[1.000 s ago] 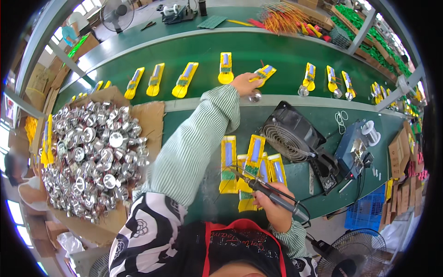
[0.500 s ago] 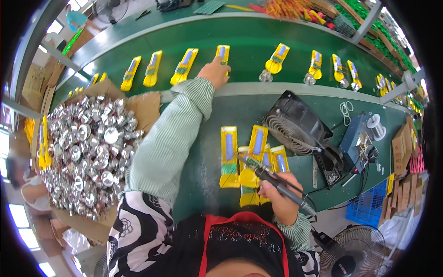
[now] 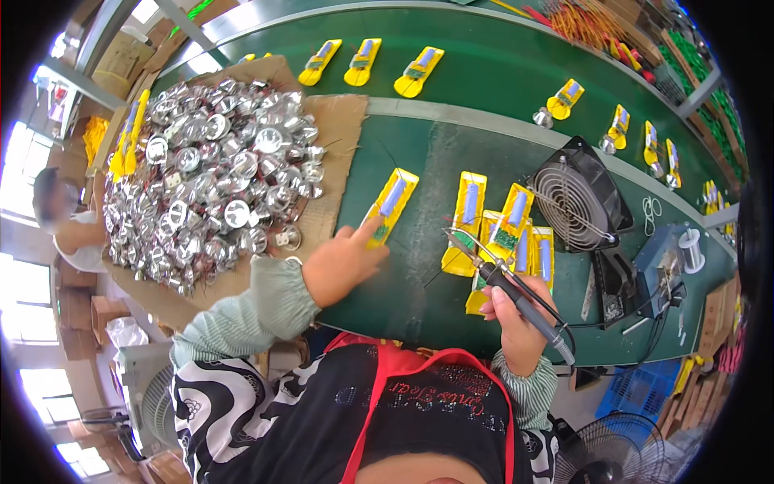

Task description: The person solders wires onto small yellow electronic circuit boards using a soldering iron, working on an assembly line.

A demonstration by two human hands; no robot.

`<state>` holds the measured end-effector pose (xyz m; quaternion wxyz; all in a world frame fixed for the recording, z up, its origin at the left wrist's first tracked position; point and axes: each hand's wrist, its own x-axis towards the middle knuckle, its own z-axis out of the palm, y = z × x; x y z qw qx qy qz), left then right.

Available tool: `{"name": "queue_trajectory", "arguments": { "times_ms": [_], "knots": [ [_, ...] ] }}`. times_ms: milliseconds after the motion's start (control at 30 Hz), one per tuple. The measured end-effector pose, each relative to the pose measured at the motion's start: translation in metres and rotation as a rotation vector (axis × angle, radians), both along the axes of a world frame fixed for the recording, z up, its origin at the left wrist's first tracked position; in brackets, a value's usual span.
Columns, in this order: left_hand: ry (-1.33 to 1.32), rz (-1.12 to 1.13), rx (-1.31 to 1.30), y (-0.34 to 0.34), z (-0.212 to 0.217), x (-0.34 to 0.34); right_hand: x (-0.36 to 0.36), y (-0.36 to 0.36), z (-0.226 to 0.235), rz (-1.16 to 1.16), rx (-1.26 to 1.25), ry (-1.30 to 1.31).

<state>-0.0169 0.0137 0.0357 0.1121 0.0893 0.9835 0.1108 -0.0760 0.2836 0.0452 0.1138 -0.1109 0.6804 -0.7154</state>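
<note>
My left hand (image 3: 343, 262) is closed on the lower end of a yellow plastic housing (image 3: 400, 192), which holds a blue cylindrical cell and a small green circuit board. The index finger lies over the board, and thin dark wires stick out of the housing. A soldering iron (image 3: 528, 308) rests in my right hand (image 3: 520, 327), gripped like a pen, its tip pointing up and left. Beneath and beside that tip lies a group of similar yellow housings (image 3: 516, 211), some overlapping, on the green bench (image 3: 387, 302).
Silvery reflector cups (image 3: 211, 179) are heaped on cardboard (image 3: 345, 133) at left. A black fan (image 3: 574, 211), a blue soldering station (image 3: 657, 262) and a solder spool (image 3: 691, 248) stand at right. Beyond a grey rail, more yellow housings (image 3: 419, 71) lie on a green belt (image 3: 492, 68).
My left hand has come back from the belt to the near bench, bringing a yellow housing. The view has swung left. My right hand still holds the soldering iron.
</note>
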Motion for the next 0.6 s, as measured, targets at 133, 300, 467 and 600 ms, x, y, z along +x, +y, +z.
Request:
{"name": "queue_trajectory", "arguments": {
  "times_ms": [133, 300, 467, 600],
  "knots": [
    [0.069, 0.043, 0.022, 0.005, -0.007, 0.030, 0.008, -0.006, -0.003, 0.093, -0.032, -0.094],
    [0.311, 0.314, -0.027, -0.029, 0.008, 0.045, 0.013, -0.013, -0.011, 0.109, -0.026, -0.078],
    [0.404, 0.594, -0.181, -0.076, 0.011, 0.062, 0.014, -0.017, -0.009, 0.133, 0.001, -0.065],
    [0.358, 0.600, -0.370, -0.070, -0.010, 0.047, 0.016, -0.022, -0.008, 0.124, -0.010, -0.107]
  ]
}}
